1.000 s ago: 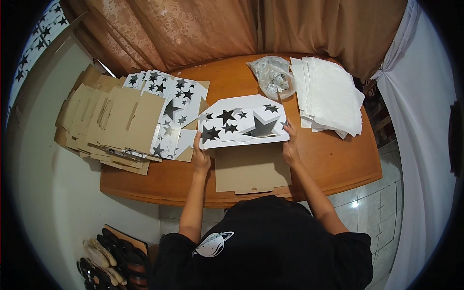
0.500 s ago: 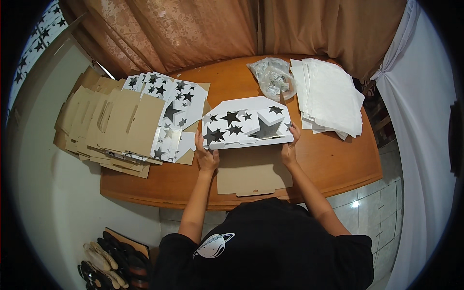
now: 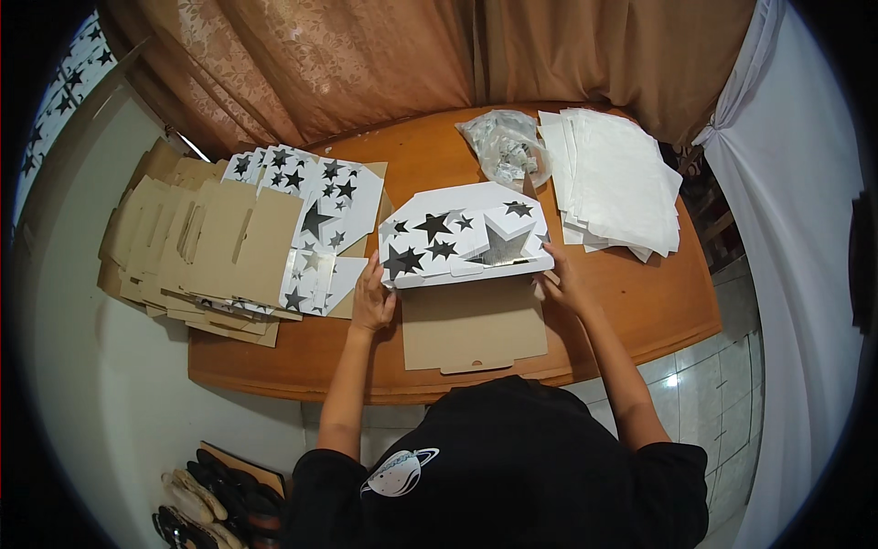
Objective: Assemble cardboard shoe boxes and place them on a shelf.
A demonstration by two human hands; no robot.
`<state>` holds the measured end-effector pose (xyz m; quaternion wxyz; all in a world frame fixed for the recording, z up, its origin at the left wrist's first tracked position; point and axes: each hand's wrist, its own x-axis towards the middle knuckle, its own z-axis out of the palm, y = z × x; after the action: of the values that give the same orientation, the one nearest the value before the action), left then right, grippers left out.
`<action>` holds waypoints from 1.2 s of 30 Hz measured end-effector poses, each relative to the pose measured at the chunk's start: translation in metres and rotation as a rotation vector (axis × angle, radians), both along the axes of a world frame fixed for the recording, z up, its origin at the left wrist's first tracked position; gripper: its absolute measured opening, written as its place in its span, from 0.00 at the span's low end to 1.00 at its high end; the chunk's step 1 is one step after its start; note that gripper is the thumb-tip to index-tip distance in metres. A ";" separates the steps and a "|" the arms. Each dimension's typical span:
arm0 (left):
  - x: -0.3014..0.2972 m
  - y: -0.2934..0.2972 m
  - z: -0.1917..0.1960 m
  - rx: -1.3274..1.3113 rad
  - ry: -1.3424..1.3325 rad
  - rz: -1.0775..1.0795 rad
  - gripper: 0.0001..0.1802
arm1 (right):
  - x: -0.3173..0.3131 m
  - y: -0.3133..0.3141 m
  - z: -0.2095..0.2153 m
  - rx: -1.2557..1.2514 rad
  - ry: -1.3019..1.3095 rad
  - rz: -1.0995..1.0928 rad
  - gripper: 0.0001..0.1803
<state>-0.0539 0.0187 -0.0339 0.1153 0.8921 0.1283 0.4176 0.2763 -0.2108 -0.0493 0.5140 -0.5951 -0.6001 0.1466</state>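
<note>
A cardboard box (image 3: pixel 457 240), white with grey and black stars, sits partly folded at the middle of the wooden table. Its brown inner flap (image 3: pixel 476 334) spreads out toward me. At the box's near left corner, my left hand (image 3: pixel 372 297) is closed, fingers along the side wall and thumb near the front edge. My right hand (image 3: pixel 564 282) grips the near right corner, with its fingertips against the right side and its thumb tucked under the front edge. Parts of both hands' fingers are hidden by the box.
Left on the table (image 3: pixel 631 306) lies a stack of flat cardboard boxes (image 3: pixel 219 238), brown and star-printed. A clear plastic bag (image 3: pixel 512 151) of small items and a pile of white sheets (image 3: pixel 617 183) lie at the back right. Shoes (image 3: pixel 219 494) are at lower left.
My right hand has slid slightly lower and outward at the box's right corner, its wrist turning. My left hand has shifted a little down and left. The box stays nearly in place.
</note>
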 end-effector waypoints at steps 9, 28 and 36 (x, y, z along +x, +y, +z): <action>0.003 0.004 -0.005 0.066 0.020 0.072 0.38 | -0.016 0.003 0.008 0.055 0.048 -0.128 0.33; 0.017 -0.002 0.014 -0.244 -0.097 0.144 0.23 | -0.014 0.015 0.035 0.000 0.207 -0.247 0.15; 0.015 -0.004 0.007 -0.084 -0.004 0.273 0.29 | -0.016 0.021 0.023 0.074 0.352 -0.264 0.14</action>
<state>-0.0387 0.0150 -0.0264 0.0948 0.8599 0.2655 0.4255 0.2606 -0.1894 -0.0264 0.6471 -0.6143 -0.4230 0.1578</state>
